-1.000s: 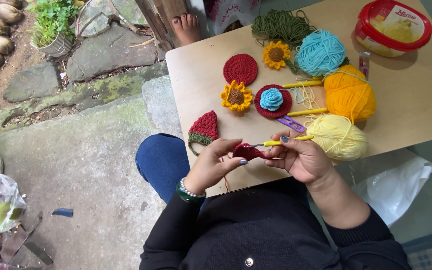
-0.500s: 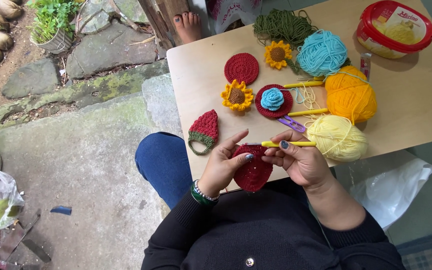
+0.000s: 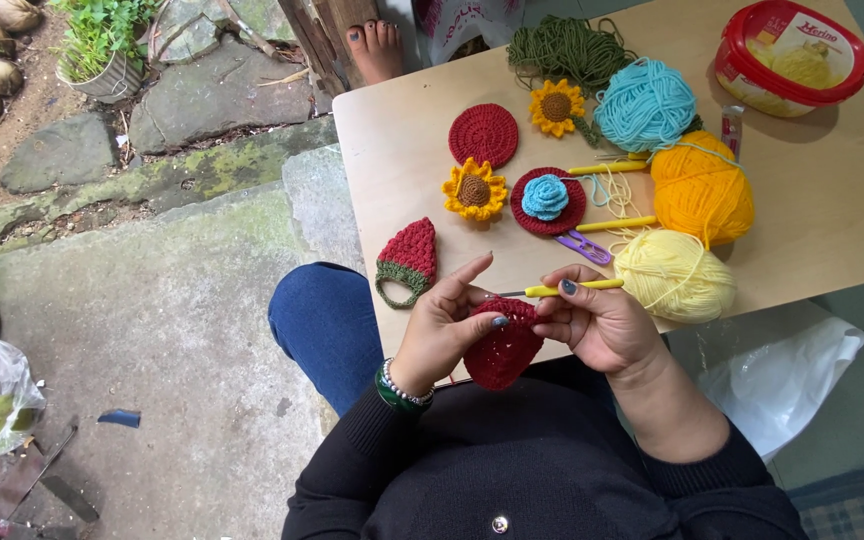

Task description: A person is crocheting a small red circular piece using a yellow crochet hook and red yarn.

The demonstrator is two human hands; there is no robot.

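Observation:
My left hand [image 3: 444, 328] pinches the upper edge of a dark red crocheted piece [image 3: 501, 348] that hangs down over my lap. My right hand [image 3: 597, 322] grips a crochet hook with a yellow handle [image 3: 574, 288], its metal tip pointing left into the top of the red piece. Both hands are at the near edge of a small wooden table [image 3: 832, 200]. Just beyond my left hand lies a finished red strawberry-shaped piece with a green rim [image 3: 407, 260].
On the table lie a pale yellow yarn ball [image 3: 674, 275], an orange ball [image 3: 702, 188], a turquoise ball [image 3: 645, 104], green yarn [image 3: 564, 48], two crocheted sunflowers [image 3: 475, 190], red discs [image 3: 484, 134], purple snips [image 3: 583, 246] and a red-lidded tub [image 3: 790, 55]. Another person's bare foot [image 3: 376, 45] shows beyond.
The red piece, bunched in my fingers a second ago, now hangs spread out below my hands. My hands have drawn slightly toward my body.

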